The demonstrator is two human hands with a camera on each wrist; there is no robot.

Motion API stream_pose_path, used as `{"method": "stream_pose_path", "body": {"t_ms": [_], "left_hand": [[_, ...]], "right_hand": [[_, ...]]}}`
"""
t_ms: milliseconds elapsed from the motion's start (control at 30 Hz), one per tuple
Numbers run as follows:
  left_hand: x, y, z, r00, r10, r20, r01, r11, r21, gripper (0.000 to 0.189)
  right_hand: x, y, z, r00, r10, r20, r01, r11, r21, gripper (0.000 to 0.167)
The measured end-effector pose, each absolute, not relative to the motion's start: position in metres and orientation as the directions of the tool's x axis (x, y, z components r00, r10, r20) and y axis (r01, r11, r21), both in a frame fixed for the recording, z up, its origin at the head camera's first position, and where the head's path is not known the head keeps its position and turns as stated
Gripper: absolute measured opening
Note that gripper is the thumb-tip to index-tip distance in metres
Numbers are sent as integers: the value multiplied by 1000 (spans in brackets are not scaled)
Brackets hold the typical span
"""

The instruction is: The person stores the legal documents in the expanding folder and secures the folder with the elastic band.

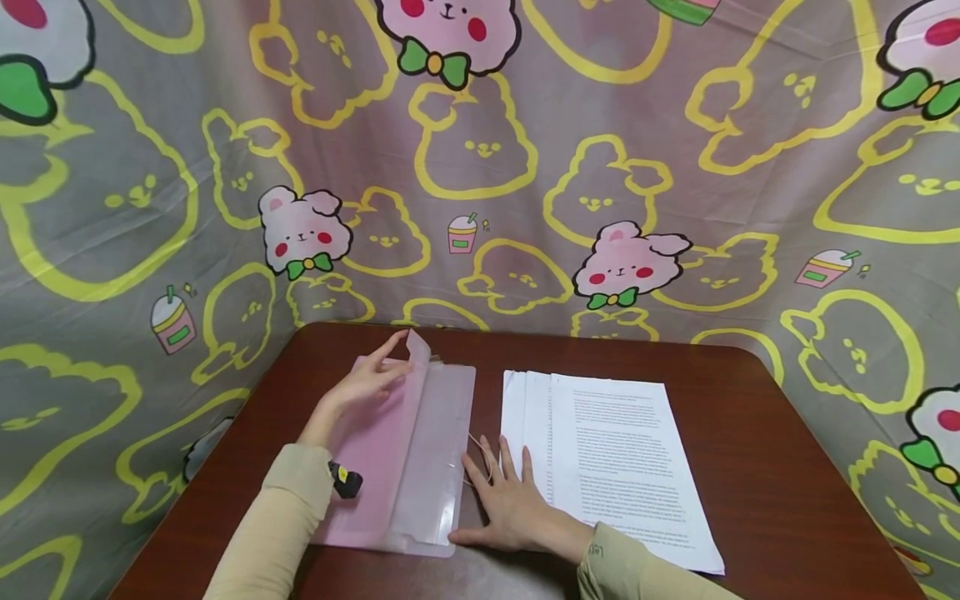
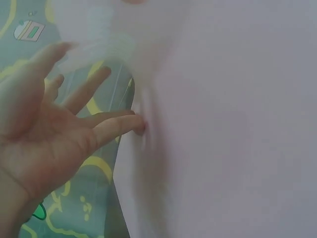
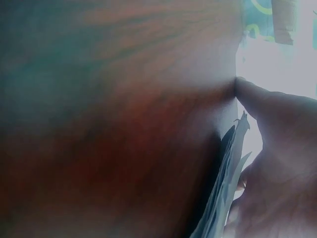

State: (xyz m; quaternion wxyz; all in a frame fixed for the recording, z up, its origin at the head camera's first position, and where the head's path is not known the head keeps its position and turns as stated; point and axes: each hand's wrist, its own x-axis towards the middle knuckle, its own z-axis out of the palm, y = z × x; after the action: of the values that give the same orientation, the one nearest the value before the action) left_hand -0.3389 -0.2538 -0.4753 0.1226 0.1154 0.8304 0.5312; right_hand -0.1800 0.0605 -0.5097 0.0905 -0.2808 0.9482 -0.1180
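Note:
A pink plastic folder [image 1: 367,475] lies at the left of the table with a translucent flap [image 1: 431,467] along its right side. My left hand [image 1: 367,382] is at the folder's far edge, fingers extended and spread, touching the raised pink cover. In the left wrist view, fingertips of the left hand [image 2: 64,129] meet the pale pink sheet [image 2: 223,124]. My right hand [image 1: 513,508] rests spread on the table between folder and papers, its thumb by the folder's near right corner. A thin cord [image 1: 480,458] loops beside its fingers.
A stack of printed papers [image 1: 622,467] lies on the right of the brown table [image 1: 780,500], close to the right hand's fingers. A black device [image 1: 347,482] sits at the left wrist. Patterned fabric [image 1: 510,217] surrounds the table's back and sides.

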Motion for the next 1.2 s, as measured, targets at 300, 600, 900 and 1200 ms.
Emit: {"method": "stream_pose_path", "body": {"t_ms": [300, 600, 900, 1200], "left_hand": [[-337, -264, -483, -954, 271, -128, -107, 91, 990, 82], [-337, -262, -487, -952, 237, -192, -213, -68, 975, 77], [-337, -252, -472, -959, 214, -187, -222, -152, 963, 79], [-331, -257, -463, -964, 131, -233, -247, -104, 964, 74]], "right_hand": [[-181, 61, -514, -824, -555, -113, -507, 812, -291, 116], [-182, 62, -514, -824, -555, -115, -503, 809, -306, 116], [-183, 63, -511, -824, -557, -106, -504, 805, -313, 115], [-182, 62, -514, -824, -556, -107, -505, 807, -304, 115]]}}
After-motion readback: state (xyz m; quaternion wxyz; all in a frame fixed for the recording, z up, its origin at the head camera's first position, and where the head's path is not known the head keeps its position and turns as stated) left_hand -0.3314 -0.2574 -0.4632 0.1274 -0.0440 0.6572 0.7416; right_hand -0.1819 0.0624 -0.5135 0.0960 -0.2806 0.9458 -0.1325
